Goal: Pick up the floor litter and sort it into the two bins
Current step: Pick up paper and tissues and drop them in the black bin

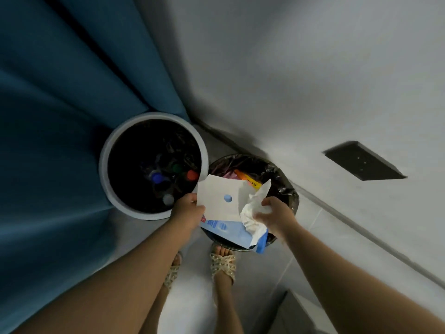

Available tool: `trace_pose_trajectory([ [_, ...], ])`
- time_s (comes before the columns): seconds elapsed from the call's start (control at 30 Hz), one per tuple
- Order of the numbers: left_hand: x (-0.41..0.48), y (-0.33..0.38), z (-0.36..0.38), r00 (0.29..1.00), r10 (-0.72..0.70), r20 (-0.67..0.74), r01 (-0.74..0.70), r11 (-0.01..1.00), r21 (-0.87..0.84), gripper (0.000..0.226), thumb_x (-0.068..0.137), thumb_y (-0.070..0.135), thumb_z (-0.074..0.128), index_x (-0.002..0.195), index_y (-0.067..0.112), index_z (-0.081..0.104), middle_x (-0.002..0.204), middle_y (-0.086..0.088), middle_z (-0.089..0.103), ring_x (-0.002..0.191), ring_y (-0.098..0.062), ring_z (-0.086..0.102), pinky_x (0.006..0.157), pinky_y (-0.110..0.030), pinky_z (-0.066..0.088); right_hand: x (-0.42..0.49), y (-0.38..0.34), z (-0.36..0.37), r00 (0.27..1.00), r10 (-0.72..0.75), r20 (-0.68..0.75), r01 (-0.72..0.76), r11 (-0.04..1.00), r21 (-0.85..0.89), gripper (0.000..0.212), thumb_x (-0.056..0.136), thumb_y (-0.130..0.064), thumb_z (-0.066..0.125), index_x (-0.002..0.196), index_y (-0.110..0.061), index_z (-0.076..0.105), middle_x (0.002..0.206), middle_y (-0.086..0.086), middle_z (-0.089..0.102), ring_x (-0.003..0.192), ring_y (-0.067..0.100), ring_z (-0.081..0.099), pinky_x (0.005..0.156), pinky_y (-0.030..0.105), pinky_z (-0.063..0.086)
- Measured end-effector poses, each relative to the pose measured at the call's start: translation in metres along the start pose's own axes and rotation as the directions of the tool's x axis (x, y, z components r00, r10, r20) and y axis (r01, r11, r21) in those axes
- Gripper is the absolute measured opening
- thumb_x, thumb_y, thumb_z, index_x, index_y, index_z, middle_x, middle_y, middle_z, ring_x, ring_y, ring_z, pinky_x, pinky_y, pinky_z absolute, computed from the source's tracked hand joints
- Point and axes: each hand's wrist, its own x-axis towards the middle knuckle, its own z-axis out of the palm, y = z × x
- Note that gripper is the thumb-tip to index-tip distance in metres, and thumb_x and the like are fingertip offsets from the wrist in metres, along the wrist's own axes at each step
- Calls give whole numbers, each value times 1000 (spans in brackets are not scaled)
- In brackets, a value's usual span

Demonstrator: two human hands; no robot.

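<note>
Litter in hand: a white sheet [218, 194] w/ a blue dot in its middle, a blue packet [224, 231] under it, and a crumpled tissue [251, 214] at the sheet's right edge. All three hang over the black-lined bin [290, 189], not yet inside it.

L hand [185, 213] pinches the sheet's left corner, thumb on top. The blue packet looks clamped in the same pinch, but the sheet hides the fingers below, so can't say for sure. R hand [277, 215] has its fingers curled round the tissue, gripping it from the right side. Flat stuff held by one corner and the soft wad in a fist puts both loads right above the opening. A plain release should drop them in, by my read.

The black-lined bin already holds an orange wrapper [245, 177] and sth pink behind the sheet. Just left of it, near or touching, stands the white-rimmed bin [106, 150], w/ bottles inside: blue cap [156, 177], plus red, green and pale ones. So the sort seems to be bottles left, paper/wrappers right, which fits both hands being over the right bin.

Further out: sandalled feet [222, 263] close to the black-lined bin on grey floor tiles [325, 237]. A blue curtain [48, 92] hangs behind the white-rimmed bin. The pale wall [289, 68] has a dark plate [363, 161] to the right.
</note>
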Motion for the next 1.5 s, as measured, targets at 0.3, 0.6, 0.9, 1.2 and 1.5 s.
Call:
trace_pose_trajectory([
  [0.3,27,-12,39,997,-58,-53,48,983,-177,29,84,-4,44,106,3,61,80,-7,62,68,-16,56,86,-45,53,38,8,0,992,-119,33,123,956,-267,52,87,-23,62,136,-21,46,142,5,40,123,26,47,94,29,42],
  [0.6,42,-11,60,975,-139,173,178,955,-237,45,96,4,39,141,10,40,135,-12,53,123,-33,52,94,-43,48,40,10,5,982,-186,24,174,862,-475,62,90,-28,57,145,-28,30,156,-1,16,138,30,23,105,42,35],
  [0.9,35,-15,65,893,424,148,-404,614,679,36,94,8,42,129,15,44,131,-9,42,120,-28,44,88,-35,43,48,16,28,972,-209,111,233,771,-593,61,92,-31,52,147,-27,26,158,-1,13,143,28,17,111,42,26],
  [1.2,90,-44,82,872,270,408,-484,348,803,41,97,24,43,137,16,38,150,-5,18,137,-26,22,106,-38,36,100,42,68,971,-118,210,215,819,-532,60,92,-31,52,146,-29,26,157,1,15,144,27,14,113,43,28],
  [1.5,125,-64,99,834,203,514,-550,218,806,42,97,23,43,138,17,37,153,-9,13,144,-28,7,113,-46,25,134,66,95,975,-46,216,154,845,-512,51,94,-32,48,143,-25,35,156,5,18,141,30,23,111,38,28],
])
